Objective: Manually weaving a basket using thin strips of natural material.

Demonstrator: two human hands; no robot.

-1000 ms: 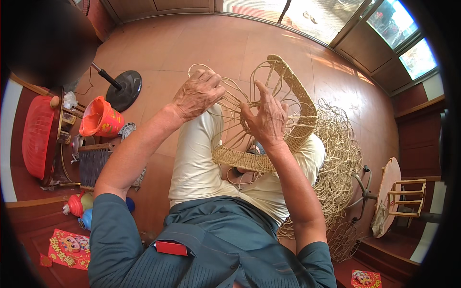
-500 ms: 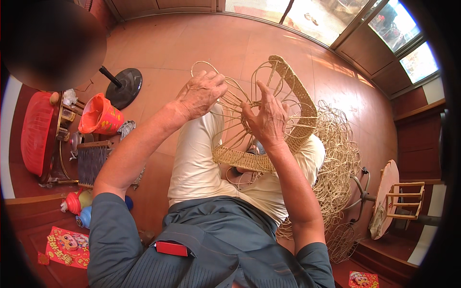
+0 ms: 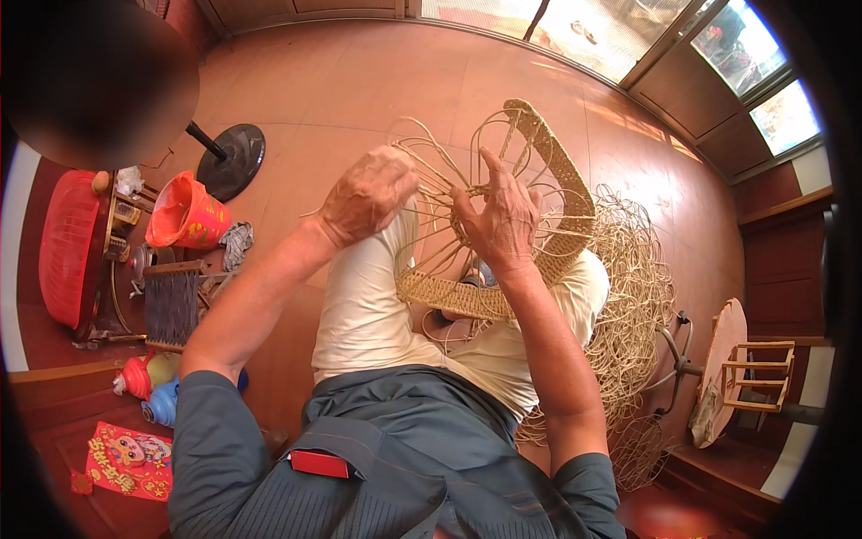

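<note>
Reddish floor (image 3: 359, 81), left hand (image 3: 370, 193) lower than before, grip closed on cord (image 3: 434, 138), right hand (image 3: 503, 220) on woven frame (image 3: 458, 297), grip unclear

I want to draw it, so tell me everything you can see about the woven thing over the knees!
The woven piece is straw-coloured and looks like plant-fibre cord. A tightly woven band edges its near and right sides. Inside, bare cords spread like spokes from the middle, some looping. It lies over the knees. The left hand is at its left cords, the right hand at its middle.
</note>
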